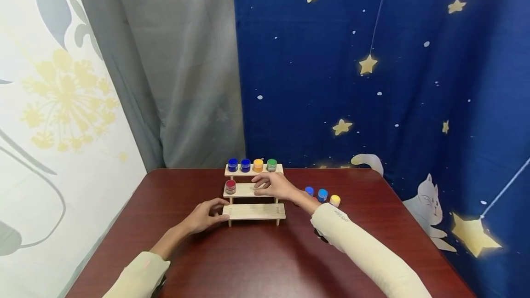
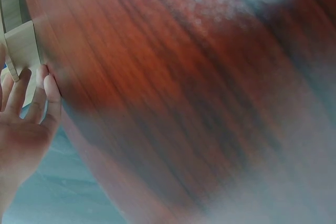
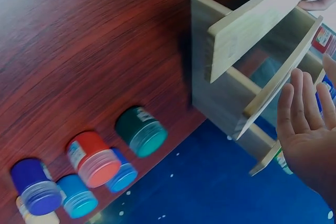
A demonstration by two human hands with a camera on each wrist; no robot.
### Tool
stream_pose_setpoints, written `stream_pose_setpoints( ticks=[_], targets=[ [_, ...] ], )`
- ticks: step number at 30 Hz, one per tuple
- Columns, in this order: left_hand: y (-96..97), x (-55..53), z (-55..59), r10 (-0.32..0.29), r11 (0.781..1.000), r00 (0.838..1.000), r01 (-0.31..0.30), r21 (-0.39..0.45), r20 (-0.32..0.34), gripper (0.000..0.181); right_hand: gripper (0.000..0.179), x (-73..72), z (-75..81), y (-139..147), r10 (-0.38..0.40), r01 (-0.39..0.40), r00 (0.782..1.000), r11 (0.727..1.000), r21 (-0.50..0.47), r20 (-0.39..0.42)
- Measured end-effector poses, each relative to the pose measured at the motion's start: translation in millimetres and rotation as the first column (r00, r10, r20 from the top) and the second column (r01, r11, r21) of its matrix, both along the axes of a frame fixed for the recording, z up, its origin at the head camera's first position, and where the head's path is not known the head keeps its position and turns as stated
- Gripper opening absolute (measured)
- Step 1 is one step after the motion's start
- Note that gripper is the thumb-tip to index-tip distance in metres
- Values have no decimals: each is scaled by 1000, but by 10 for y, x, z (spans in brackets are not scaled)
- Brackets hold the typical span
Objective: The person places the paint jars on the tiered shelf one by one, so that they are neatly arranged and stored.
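A three-tier wooden display stand (image 1: 256, 211) stands on the table. My left hand (image 1: 205, 215) grips the left end of its lowest board, thumb in front and fingers behind. Over the middle board hovers my right hand (image 1: 273, 185); its fingers (image 3: 298, 100) are extended and nothing shows in them in the right wrist view. A red paint jar (image 1: 230, 186) sits at the left end of the middle board. Along the top board stand two dark blue jars (image 1: 245, 165), an orange jar (image 1: 258, 165) and a green jar (image 1: 271, 165).
Right of the stand, several more jars are grouped on the dark red table (image 1: 265, 261): a dark green jar (image 3: 140, 131), a red jar (image 3: 93, 158), a purple-blue jar (image 3: 35, 185), a light blue jar (image 3: 77, 196) and a yellow jar (image 1: 335, 201). Curtains (image 1: 298, 82) hang behind.
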State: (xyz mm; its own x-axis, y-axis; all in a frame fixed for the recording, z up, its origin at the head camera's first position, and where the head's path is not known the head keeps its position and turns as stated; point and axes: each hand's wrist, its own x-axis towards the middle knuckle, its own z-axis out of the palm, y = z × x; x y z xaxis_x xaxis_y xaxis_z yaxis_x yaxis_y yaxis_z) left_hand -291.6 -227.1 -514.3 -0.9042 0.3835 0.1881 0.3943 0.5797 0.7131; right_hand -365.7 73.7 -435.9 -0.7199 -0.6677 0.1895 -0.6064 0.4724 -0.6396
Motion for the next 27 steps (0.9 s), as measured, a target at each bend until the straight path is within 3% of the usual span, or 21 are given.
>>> stream_pose_setpoints(
  ticks=[13,20,27],
  targets=[
    [0,7,-3,-9,1000,1000,9,1,-23,37,35,14,-42,358,-9,8,997,1000,-6,-74],
    [-1,3,-8,-20,1000,1000,20,10,-22,37,36,28,-33,536,-46,46,999,999,-14,-7],
    [-7,-13,-18,-20,1000,1000,20,6,-10,37,37,48,-32,680,-20,20,1000,998,-54,2]
  ],
)
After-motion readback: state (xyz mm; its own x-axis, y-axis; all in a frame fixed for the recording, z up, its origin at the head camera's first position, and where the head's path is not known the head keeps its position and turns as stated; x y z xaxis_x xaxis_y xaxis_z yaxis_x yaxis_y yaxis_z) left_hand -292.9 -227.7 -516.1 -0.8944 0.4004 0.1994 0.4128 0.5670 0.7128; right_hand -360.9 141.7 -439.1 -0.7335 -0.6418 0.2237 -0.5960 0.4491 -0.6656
